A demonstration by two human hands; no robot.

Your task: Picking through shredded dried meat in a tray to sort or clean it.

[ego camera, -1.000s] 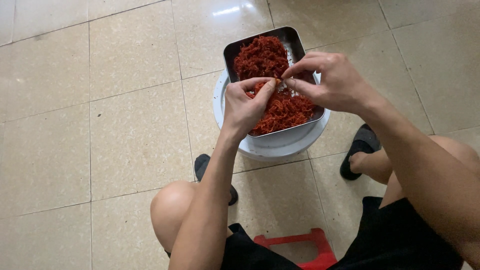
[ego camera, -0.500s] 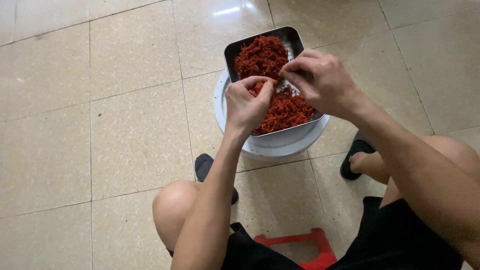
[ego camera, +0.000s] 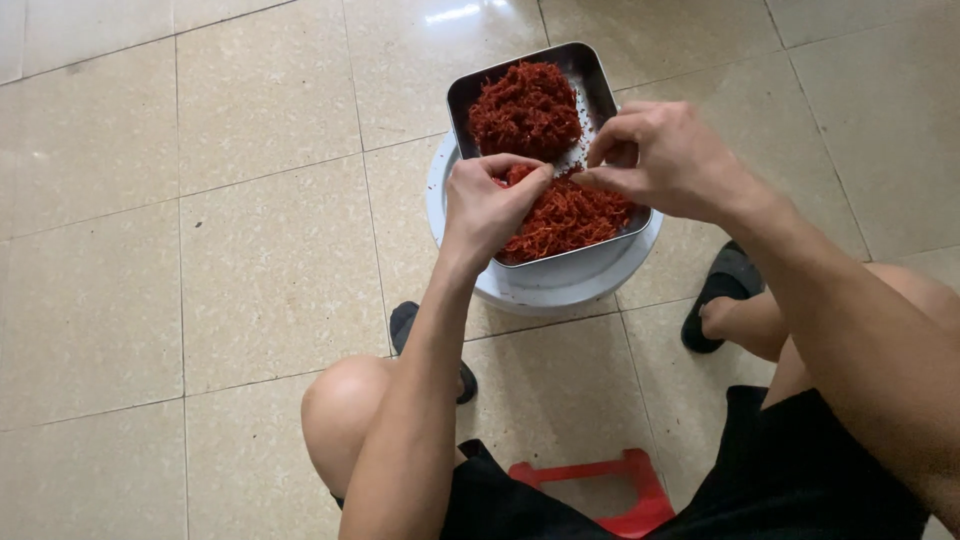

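In the head view, you sit low on a red stool [ego camera: 600,490] at the bottom of the frame, and the metal tray [ego camera: 600,85] is in the upper middle, resting on a white round basin [ego camera: 560,285] on the tiled floor [ego camera: 200,250]. The tray holds red shredded strands [ego camera: 570,215]: a darker, tighter heap [ego camera: 525,108] lies in the far part and a looser, more orange heap in the near part. Your left hand [ego camera: 485,205] is curled over the near heap, with the fingertips closed on a small clump of strands. Your right hand [ego camera: 665,160] is just beside it, over the right middle of the tray, with thumb and fingers pinched narrowly; I judge they hold a few strands, but the grip is partly hidden. The step in hand seems to be picking apart the strands, pinch by pinch. The next move calls for a light pull between both hands, kept over the tray so nothing falls on the floor. Your black sandals [ego camera: 725,290] are near the basin.
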